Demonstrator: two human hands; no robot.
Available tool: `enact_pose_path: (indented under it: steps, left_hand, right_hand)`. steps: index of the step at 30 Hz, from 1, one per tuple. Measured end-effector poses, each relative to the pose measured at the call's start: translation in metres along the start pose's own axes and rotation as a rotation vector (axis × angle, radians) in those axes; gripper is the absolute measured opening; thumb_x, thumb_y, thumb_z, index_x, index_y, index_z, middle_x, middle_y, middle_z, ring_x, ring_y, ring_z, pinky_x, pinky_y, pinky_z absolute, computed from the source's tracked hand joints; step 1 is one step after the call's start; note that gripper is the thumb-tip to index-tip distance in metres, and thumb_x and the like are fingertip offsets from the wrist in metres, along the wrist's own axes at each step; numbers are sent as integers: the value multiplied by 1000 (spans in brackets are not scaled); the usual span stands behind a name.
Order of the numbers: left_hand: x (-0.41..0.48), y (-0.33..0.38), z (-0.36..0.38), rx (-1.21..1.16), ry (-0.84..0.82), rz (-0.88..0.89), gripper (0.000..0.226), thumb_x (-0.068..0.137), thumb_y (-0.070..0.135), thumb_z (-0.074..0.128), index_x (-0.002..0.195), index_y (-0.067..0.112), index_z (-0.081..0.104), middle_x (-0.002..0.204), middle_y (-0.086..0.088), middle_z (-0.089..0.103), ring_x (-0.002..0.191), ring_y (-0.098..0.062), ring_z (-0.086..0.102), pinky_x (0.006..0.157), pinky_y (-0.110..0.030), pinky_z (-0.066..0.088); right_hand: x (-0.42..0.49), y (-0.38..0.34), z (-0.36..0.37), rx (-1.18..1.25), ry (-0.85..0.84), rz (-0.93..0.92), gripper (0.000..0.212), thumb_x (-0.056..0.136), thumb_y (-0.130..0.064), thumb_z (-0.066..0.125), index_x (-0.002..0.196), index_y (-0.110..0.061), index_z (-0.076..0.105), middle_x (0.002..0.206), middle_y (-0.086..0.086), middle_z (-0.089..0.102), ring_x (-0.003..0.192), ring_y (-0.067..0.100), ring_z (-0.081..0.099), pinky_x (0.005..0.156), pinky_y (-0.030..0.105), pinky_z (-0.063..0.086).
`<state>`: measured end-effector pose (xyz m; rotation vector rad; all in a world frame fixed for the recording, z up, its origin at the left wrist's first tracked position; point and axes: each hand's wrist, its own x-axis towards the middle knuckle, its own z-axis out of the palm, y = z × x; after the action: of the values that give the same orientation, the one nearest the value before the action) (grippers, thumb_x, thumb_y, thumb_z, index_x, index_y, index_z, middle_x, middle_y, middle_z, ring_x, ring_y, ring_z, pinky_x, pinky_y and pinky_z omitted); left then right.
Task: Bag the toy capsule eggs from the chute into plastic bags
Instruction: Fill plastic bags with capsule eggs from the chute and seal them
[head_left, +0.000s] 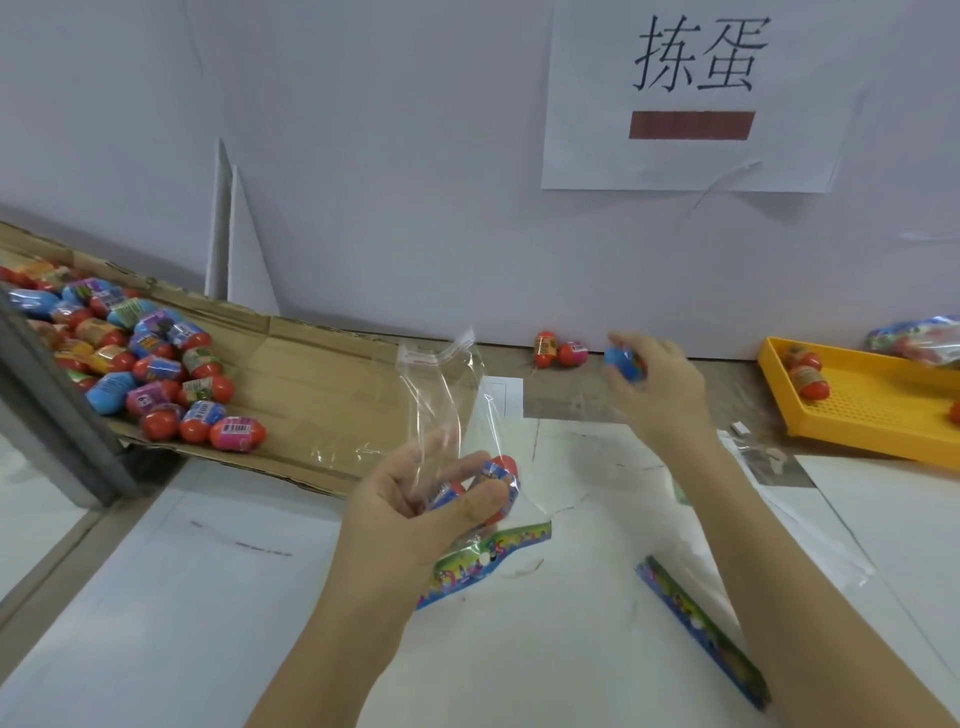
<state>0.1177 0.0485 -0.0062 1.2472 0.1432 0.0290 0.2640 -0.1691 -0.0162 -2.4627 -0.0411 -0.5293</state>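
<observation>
My left hand (415, 499) grips a clear plastic bag (447, 395) at its lower end, mouth flap standing upward. Two capsule eggs (498, 475) with red ends sit inside the bag against my fingers. A colourful header strip (488, 561) hangs below that hand. My right hand (660, 384) is farther back near the wall, fingers closed around a blue capsule egg (623, 362). The cardboard chute (322, 374) on the left carries several wrapped eggs (156, 374) in red, blue, pink and orange.
Two loose eggs (558, 351) lie against the wall. A yellow perforated tray (872, 410) at the right holds a few eggs and a filled bag (924, 338). Another bag with a colourful strip (701, 629) lies flat under my right forearm. A paper sign (696, 93) hangs on the wall.
</observation>
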Motion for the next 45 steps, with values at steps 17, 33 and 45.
enact_pose_path:
  steps: [17,33,45]
  left_hand:
    - [-9,3,4,115,-49,189,63,52,35,94,109,29,67,101,6,76,97,-13,72,67,-20,57]
    - [-7,7,6,31,82,164,35,55,50,73,87,36,77,86,1,77,76,-11,74,59,-17,55]
    - [-2,7,1,-20,95,125,38,52,47,71,84,30,77,87,-3,77,82,-12,74,58,-18,56]
  right_hand:
    - [-59,-116,-59,395,-249,-451,15,76,-46,73,86,-42,62,88,-40,58,96,-16,44,94,36,33]
    - [-60,-118,-44,419,-417,-537,32,89,-59,28,97,-57,59,137,-19,39,128,0,27,105,13,20]
    - [68,-2,58,-375,-299,2,37,90,-17,57,126,-10,52,126,15,51,112,34,50,91,41,44]
